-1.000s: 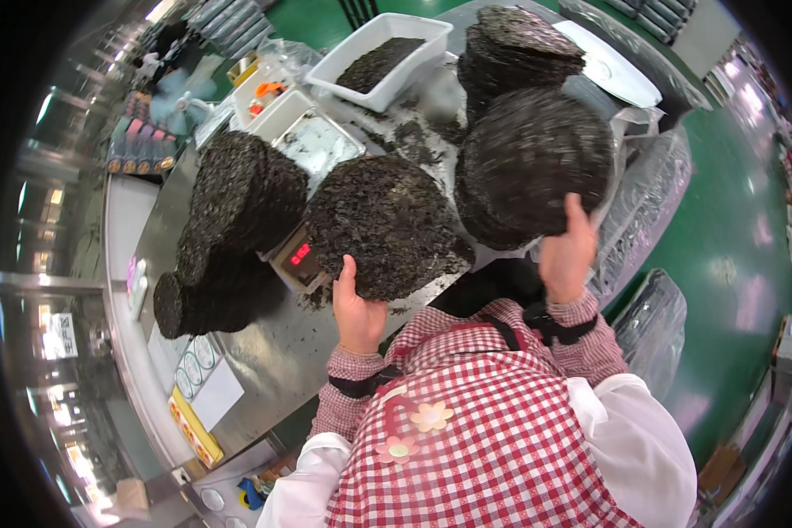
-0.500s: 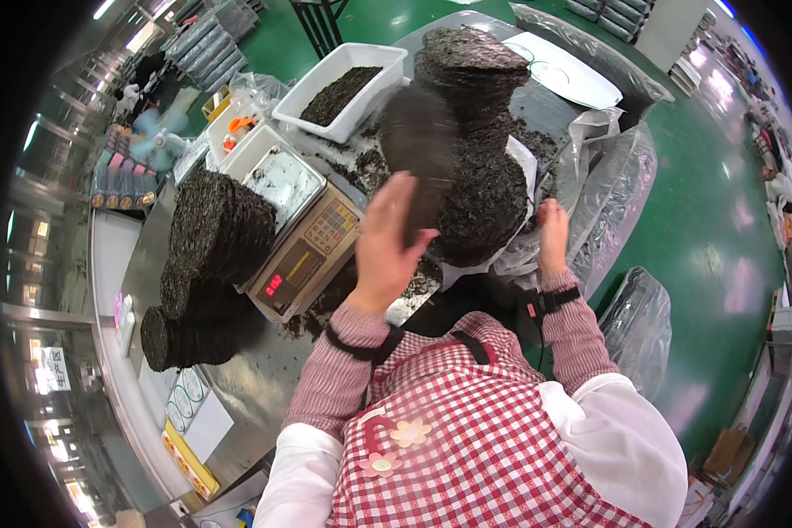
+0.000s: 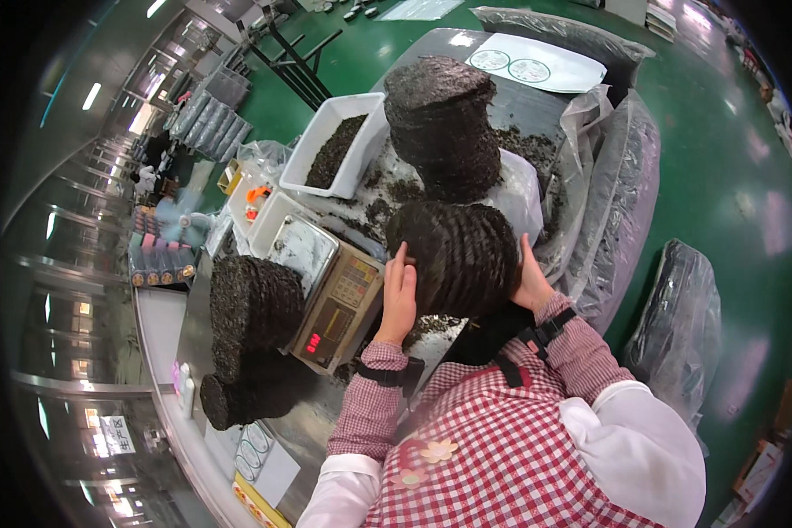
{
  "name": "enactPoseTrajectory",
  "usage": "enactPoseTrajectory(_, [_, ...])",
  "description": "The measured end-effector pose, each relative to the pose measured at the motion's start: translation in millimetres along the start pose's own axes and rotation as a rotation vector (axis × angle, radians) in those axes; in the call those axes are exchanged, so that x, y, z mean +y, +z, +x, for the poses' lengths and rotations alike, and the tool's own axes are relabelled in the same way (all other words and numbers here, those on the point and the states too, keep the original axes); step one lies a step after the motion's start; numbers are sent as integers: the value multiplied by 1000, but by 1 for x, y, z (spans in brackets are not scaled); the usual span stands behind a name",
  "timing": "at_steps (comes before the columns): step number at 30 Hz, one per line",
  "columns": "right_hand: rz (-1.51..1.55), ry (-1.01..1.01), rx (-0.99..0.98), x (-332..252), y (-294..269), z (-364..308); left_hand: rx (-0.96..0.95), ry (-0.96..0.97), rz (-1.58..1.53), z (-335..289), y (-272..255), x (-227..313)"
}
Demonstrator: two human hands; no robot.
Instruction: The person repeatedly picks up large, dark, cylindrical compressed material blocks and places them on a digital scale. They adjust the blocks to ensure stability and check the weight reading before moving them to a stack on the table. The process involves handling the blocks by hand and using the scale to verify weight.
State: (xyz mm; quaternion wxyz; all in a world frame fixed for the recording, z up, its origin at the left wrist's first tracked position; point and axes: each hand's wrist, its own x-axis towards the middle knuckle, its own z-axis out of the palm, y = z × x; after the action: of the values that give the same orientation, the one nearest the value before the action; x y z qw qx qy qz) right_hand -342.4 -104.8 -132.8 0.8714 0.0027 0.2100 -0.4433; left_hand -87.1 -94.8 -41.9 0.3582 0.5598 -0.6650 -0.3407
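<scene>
A stack of round, dark dried seaweed sheets point(image 3: 466, 264) lies tilted in front of me, its layered edges showing. My left hand point(image 3: 398, 301) presses its left side with fingers extended upward. On the opposite side my right hand point(image 3: 531, 280) has its palm and fingers against the sheets, so the stack is held between both hands. Just beyond stands a taller seaweed stack point(image 3: 444, 132), untouched. Left of my left hand is a digital scale point(image 3: 339, 299) with a lit red display and a metal pan point(image 3: 301, 251). What lies under the held stack is hidden.
More seaweed stacks point(image 3: 253, 304) stand left of the scale. A white tub point(image 3: 365, 145) holds dark crumbs. Plastic-wrapped bundles point(image 3: 620, 202) line the table's right side. White printed sheets point(image 3: 581, 75) lie at the back, and a small fan point(image 3: 180, 224) is at the far left.
A blurred seaweed piece beside my left hand is no longer apart. My right hand has closed in on the near stack, which both hands now touch; it looks more tilted. The view has shifted.
</scene>
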Motion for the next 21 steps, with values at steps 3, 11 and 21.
enactPoseTrajectory(3, [-313, -316, 112, 0, 25, 14, 2, 36, -151, 12, -22, 4])
enactPoseTrajectory(11, [-887, -685, 224, -36, 42, 27, 37, -168, -501, 26, -26, -38])
enactPoseTrajectory(21, [-941, -732, 13, -19, 71, 0, -6, -134, -876, 15, -26, -23])
